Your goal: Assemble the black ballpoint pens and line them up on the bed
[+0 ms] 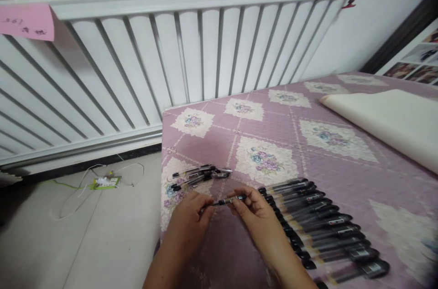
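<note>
Between my two hands is a black capped pen (224,201), held level above the purple flowered cover. My left hand (191,216) pinches its left end, and my right hand (255,209) grips the capped right end with thumb and fingers. Just beyond my hands lies a small loose heap of similar pens (201,175), some crossing each other. To the right of my right hand, a long row of black-capped pens (328,223) lies side by side, caps toward the right. The fingertips of my left hand partly hide the held pen's end.
A white radiator (205,52) stands along the far side of the flowered cover (219,134). A large pale sheet or pad (393,120) lies at the right. On the floor at left is a power strip (106,182) with cords. A pink note (27,21) hangs on the radiator.
</note>
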Motion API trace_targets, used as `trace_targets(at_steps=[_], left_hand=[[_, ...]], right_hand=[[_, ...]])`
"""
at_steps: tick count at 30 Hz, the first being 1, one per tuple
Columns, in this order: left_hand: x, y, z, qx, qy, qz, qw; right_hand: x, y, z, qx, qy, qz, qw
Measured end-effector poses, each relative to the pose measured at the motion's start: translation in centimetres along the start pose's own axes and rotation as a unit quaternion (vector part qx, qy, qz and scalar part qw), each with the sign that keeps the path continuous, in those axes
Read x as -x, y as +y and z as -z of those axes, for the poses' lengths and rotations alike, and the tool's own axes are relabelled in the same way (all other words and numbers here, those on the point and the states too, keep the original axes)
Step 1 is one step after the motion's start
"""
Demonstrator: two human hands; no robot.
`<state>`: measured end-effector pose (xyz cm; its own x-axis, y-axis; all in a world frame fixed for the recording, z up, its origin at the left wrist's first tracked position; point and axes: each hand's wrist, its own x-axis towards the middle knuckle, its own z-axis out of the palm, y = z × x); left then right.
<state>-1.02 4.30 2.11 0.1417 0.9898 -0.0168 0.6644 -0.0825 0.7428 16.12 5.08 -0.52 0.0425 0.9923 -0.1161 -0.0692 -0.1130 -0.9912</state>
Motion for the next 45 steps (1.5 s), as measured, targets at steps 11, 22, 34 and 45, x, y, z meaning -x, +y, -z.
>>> trace_targets(at_steps=[11,22,34,45], left_hand=[[0.0,-0.2,-0.4,-0.006,-0.001,-0.024,1.0],[0.5,0.9,-0.3,-0.044,0.014,-0.041,0.998],[0.8,0.0,-1.7,0.007,0.046,-0.086,0.995],[0.7,-0.9,-2.4,-0.013,0.025,-0.092,0.995]], right_hand=[[0.2,-0.8,-0.3,-0.012,-0.023,-0.021,0.999],[0.5,-0.6,-0.1,-0.001,-0.066,-0.022,0.998],[1.5,-1.9,0.1,0.041,0.014,0.011,0.999],[0.8,-3.6,8.0,0.056,0.164,0.053,0.983]])
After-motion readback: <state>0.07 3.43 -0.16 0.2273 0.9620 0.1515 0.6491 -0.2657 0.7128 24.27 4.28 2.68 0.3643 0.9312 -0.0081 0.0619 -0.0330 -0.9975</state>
